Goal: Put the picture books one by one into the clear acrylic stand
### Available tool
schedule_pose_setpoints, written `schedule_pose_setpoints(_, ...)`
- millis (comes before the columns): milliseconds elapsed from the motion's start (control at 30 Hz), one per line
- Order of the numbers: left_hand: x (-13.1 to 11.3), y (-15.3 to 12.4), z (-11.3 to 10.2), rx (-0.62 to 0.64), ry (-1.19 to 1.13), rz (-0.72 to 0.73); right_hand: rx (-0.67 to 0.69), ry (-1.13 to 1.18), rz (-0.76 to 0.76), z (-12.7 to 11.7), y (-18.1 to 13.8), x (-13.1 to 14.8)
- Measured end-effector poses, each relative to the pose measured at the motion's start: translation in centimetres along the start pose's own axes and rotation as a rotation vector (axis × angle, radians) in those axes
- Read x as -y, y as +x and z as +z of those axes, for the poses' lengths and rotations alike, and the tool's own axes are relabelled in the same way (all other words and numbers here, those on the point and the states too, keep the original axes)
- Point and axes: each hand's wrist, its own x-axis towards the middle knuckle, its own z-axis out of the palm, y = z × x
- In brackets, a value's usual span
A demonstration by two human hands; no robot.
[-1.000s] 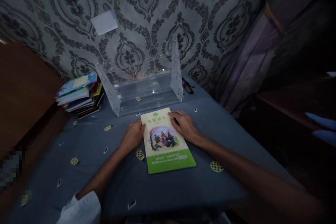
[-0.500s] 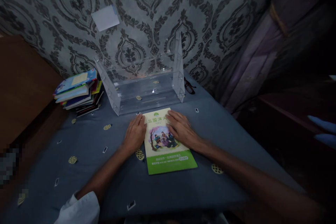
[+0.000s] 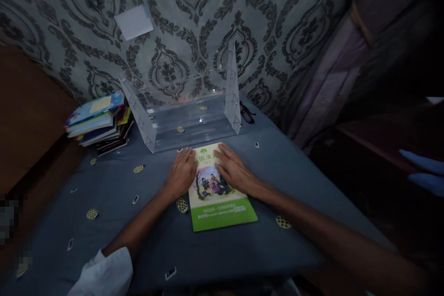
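Note:
A picture book [image 3: 214, 194] with a cream and green cover lies flat on the table, its illustration and Chinese title facing up. My left hand [image 3: 181, 173] rests over the upper left edge of the book, fingers stretched out and the tips on the cover. On the upper right part of the cover lies my right hand [image 3: 236, 171], flat with its fingers apart, hiding the end of the title. Just beyond the book stands a clear acrylic rack [image 3: 194, 115] with upright side panels and see-through shelves.
Left of the rack is an uneven stack of books [image 3: 99, 122]. Dark-framed glasses [image 3: 247, 114] lie by the rack's right side. The table has a blue cloth [image 3: 138, 236] and meets a patterned wall [image 3: 208, 18]. A purple curtain [image 3: 329, 74] hangs at the right.
Both hands have moved slightly inward over the cover, the left hand's fingertips now covering part of the title's start. The book stays in place on the table; the view has shifted slightly.

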Motion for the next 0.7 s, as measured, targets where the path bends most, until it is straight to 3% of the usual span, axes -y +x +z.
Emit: schedule_pose_setpoints(700, -3.0, 4.1, 1.7, 0.057, -0.052, 0.201, -0.018, 0.001, 0.021, -0.4, 0.2, 0.8)
